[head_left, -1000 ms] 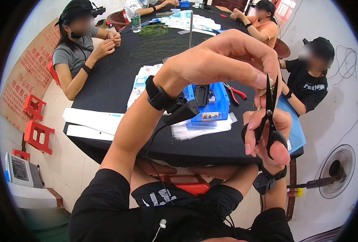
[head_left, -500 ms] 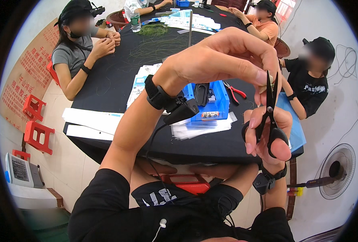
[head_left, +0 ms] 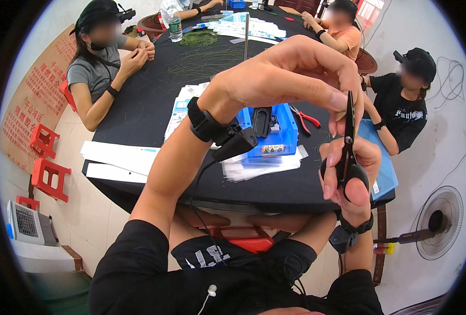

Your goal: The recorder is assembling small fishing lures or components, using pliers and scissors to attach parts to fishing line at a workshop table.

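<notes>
High over the right side of the table, my left hand (head_left: 290, 79) bends in from the left with thumb and fingertips pinched together. What they hold is small and mostly hidden behind the scissor blades. Just below, my right hand (head_left: 369, 157) grips black-handled scissors (head_left: 349, 126), thumb through one loop and fingers round the other. The blades point up and are closed together, right beside the left fingertips.
A blue bin (head_left: 259, 154) with a black case stands on the black-covered table, near red-handled pliers (head_left: 309, 119). Clear bags (head_left: 261, 170), white cards (head_left: 120, 163) and green strands (head_left: 199, 38) lie around. Co-workers sit at the far and side edges.
The scissor blades were parted and have now closed, with the right hand's grip drawing together. My left hand has barely moved. The far-right co-worker in orange has shifted their hands.
</notes>
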{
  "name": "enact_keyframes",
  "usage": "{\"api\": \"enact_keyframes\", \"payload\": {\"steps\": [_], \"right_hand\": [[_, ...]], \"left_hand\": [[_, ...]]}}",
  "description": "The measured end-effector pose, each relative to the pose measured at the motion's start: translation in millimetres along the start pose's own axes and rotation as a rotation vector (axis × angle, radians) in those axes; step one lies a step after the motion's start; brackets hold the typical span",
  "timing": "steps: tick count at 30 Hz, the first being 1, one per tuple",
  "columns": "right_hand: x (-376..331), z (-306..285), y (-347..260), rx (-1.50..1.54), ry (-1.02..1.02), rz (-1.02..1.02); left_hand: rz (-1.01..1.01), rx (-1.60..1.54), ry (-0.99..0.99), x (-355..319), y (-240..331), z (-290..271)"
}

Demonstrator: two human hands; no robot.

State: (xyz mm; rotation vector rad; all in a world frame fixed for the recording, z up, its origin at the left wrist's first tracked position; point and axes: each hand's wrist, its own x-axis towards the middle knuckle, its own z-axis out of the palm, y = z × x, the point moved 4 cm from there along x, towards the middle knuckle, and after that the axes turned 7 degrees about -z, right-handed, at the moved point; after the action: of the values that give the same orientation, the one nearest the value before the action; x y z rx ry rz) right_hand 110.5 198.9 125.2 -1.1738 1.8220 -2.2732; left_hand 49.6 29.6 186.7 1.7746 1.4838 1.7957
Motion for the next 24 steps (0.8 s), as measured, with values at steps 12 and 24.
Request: {"api": "enact_keyframes", "payload": {"steps": [12, 24], "right_hand": [[1.1, -2.3, 1.7, -0.024, -0.006, 0.001], [-0.8, -2.3, 4.5, 0.006, 0.053, 0.003]], "left_hand": [[-0.007, -0.157, -0.048, -1.1, -8.3, -2.5], [-0.016, -0.213, -0.078, -1.6, -12.1, -2.2]]}}
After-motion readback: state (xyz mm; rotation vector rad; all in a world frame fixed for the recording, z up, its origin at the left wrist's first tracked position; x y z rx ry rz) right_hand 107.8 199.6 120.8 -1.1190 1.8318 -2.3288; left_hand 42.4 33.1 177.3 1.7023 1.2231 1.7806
